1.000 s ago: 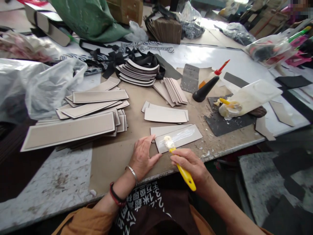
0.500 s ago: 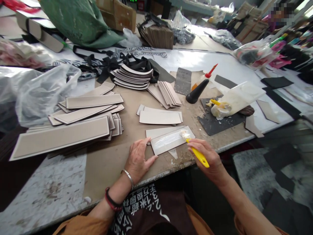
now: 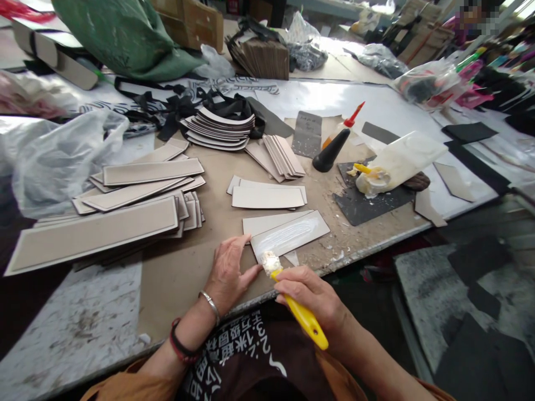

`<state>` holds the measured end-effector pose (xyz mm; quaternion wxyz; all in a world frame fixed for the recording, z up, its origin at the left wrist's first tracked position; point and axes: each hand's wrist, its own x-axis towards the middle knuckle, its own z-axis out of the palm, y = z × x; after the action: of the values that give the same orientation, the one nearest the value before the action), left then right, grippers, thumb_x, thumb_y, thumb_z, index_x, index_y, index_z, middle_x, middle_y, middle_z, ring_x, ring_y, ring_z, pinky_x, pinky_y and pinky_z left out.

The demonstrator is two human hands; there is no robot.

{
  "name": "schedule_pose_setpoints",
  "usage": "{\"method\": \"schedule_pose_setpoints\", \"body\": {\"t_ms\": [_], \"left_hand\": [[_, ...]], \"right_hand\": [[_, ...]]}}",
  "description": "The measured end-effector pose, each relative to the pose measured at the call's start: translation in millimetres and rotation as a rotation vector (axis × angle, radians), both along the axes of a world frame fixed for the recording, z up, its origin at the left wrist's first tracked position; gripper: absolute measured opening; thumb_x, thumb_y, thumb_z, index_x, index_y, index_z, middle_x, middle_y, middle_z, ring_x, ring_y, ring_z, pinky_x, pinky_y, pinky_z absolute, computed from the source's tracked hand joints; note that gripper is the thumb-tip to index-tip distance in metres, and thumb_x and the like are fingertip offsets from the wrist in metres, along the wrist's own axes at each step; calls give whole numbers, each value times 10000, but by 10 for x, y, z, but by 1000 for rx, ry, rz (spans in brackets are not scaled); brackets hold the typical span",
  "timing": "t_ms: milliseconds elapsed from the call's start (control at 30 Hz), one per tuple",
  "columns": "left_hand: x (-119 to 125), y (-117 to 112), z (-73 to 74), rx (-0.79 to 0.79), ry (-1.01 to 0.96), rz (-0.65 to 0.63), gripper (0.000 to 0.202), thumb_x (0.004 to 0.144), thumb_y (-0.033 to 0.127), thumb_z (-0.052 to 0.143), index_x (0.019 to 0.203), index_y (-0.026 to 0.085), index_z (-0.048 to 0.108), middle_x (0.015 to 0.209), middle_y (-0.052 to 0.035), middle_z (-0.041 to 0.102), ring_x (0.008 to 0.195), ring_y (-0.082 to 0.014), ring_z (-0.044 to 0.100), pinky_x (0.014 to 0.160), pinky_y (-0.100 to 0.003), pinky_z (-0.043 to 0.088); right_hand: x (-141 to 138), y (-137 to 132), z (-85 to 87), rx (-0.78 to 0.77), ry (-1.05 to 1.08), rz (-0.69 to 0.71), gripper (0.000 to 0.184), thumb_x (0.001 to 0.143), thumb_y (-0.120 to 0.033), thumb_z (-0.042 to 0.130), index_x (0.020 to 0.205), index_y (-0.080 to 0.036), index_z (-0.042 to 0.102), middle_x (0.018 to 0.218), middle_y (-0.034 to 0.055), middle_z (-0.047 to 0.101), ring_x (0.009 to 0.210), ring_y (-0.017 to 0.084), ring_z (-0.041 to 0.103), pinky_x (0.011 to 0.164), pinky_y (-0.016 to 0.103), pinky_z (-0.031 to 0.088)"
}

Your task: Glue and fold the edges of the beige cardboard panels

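My right hand (image 3: 311, 292) is closed round the handle of a yellow brush (image 3: 301, 312). The brush's bristles, thick with white glue, touch the near left corner of a pale rectangular panel (image 3: 307, 236). A wet white smear covers much of that panel's middle. My left hand (image 3: 229, 267) rests at the panel's left end, thumb and fingers apart, the fingertips against its edge. Under the panel, a second pale panel (image 3: 261, 223) shows partly. Just beyond lie a few more pale panels (image 3: 267, 197), overlapping.
Stacked long panels (image 3: 96, 231) stand at the left beside a clear plastic bag (image 3: 71, 161). Curved pieces with black straps (image 3: 219, 131) lie behind. A black cone (image 3: 332, 150), a red-tipped bottle (image 3: 351, 118) and a tipped white glue container (image 3: 401, 161) stand to the right.
My right hand has drawn the brush left and toward me, from the panel's right end to its near left corner. The left hand stays at the panel's left end.
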<state>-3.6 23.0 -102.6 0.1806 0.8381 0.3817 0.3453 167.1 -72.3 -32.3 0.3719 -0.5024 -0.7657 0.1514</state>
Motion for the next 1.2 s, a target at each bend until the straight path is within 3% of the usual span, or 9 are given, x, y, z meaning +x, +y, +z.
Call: {"method": "schedule_pose_setpoints", "body": {"t_ms": [167, 333, 600, 800, 933, 1067, 1200], "left_hand": [[-47, -46, 32, -20, 38, -19, 581, 747, 244, 657, 1253, 188, 376, 1096, -110, 561, 1028, -257, 502, 887, -429, 432], [-74, -69, 44, -26, 52, -17, 563, 756, 227, 647, 1247, 163, 380, 1099, -123, 552, 1040, -258, 489, 895, -429, 423], [-83, -71, 54, -25, 52, -16, 543, 768, 227, 631, 1246, 170, 380, 1095, -116, 550, 1030, -252, 496, 883, -423, 434], [-110, -70, 55, -13, 60, -33, 512, 777, 231, 613, 1237, 164, 399, 1089, -114, 560, 1028, -254, 508, 881, -423, 436], [-134, -81, 46, -24, 49, -9, 507, 781, 240, 604, 1243, 182, 403, 1092, -107, 560, 1029, -251, 511, 877, -421, 446], [-140, -75, 73, -68, 42, -31, 514, 786, 230, 599, 1251, 205, 384, 1108, -98, 545, 1049, -239, 496, 893, -412, 450], [-152, -48, 124, -118, 27, -70, 523, 768, 206, 604, 1246, 204, 390, 1121, -93, 542, 1064, -227, 489, 906, -388, 454]], "right_hand": [[429, -25, 28, -5, -140, -144, 331, 845, -69, 508, 1140, -215, 535, 1056, 94, 566, 1013, 199, 549, 874, 347, 497], [755, -12, -49, 42, -284, -201, 309, 838, -102, 531, 1126, -214, 549, 1034, 94, 583, 981, 216, 564, 874, 388, 491], [699, -102, -30, 24, -287, -183, 286, 837, -94, 527, 1104, -194, 553, 1008, 98, 587, 959, 208, 573, 845, 350, 504], [697, 61, 25, 81, -295, -199, 276, 842, -92, 520, 1098, -194, 549, 1008, 106, 585, 971, 217, 566, 854, 371, 499], [522, 77, 28, 51, -239, -108, 257, 853, -72, 474, 1079, -163, 555, 987, 114, 589, 945, 208, 575, 800, 340, 525], [390, 103, 248, 56, -144, -23, 261, 835, -52, 495, 1063, -168, 543, 960, 85, 586, 921, 176, 569, 787, 285, 512], [598, 414, 553, 139, -149, -143, 110, 856, -129, 485, 936, -185, 537, 909, 66, 576, 916, 185, 556, 847, 323, 454]]}}
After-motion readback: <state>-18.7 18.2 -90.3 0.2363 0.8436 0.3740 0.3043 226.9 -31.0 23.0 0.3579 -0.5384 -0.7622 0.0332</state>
